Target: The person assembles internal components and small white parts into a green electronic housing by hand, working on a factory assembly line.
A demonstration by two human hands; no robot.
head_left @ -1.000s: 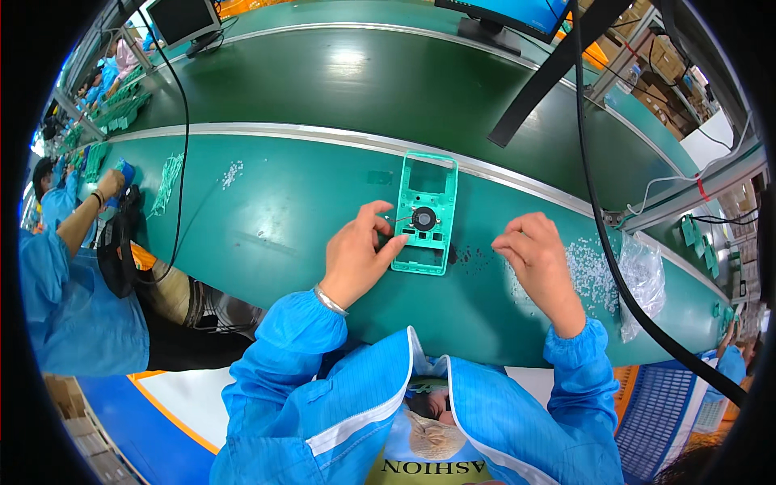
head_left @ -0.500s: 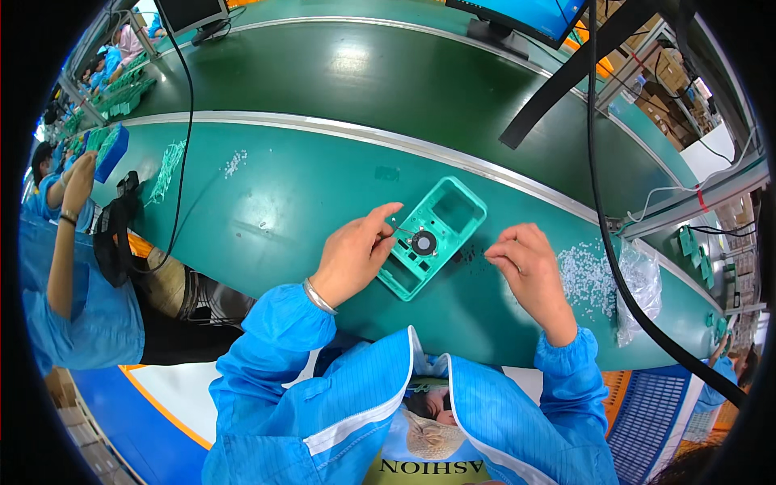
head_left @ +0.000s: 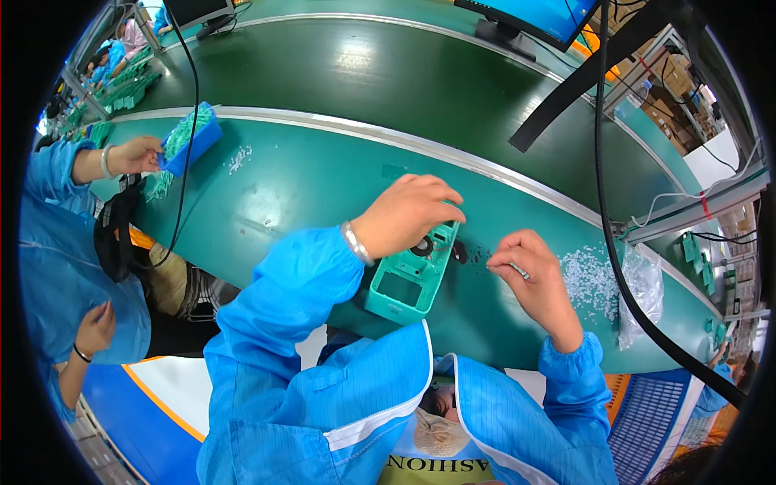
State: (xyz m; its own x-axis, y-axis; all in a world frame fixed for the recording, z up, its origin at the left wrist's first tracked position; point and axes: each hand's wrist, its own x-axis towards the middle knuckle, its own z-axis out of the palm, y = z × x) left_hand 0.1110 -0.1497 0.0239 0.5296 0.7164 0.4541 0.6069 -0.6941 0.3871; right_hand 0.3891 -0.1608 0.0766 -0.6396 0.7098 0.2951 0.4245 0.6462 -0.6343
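A green plastic housing (head_left: 402, 302) lies on the bench before me, its rectangular opening towards my body. Set inside it is a round black part (head_left: 422, 246), a small speaker by its look, partly covered. My left hand (head_left: 411, 215) reaches over the far end of the housing, fingers bent round it; that end and the grip itself are mostly hidden. To the right of the housing, my right hand (head_left: 529, 273) is raised, thumb and fingers pinched together. A small white piece (head_left: 520, 272) shows at those fingers. Small dark bits (head_left: 477, 257) lie between housing and hand.
Many small white pieces (head_left: 588, 279) and a clear plastic bag (head_left: 641, 295) lie at right. A black cable (head_left: 605, 162) hangs across that side. At left, a co-worker's hand (head_left: 137, 155) holds a blue bin (head_left: 202, 147) of green parts. A monitor (head_left: 525, 20) stands beyond.
The housing has been turned round, its rectangular opening swinging from far right to near left. My left hand has moved right and away, over its far end. The co-worker's blue bin has come further in.
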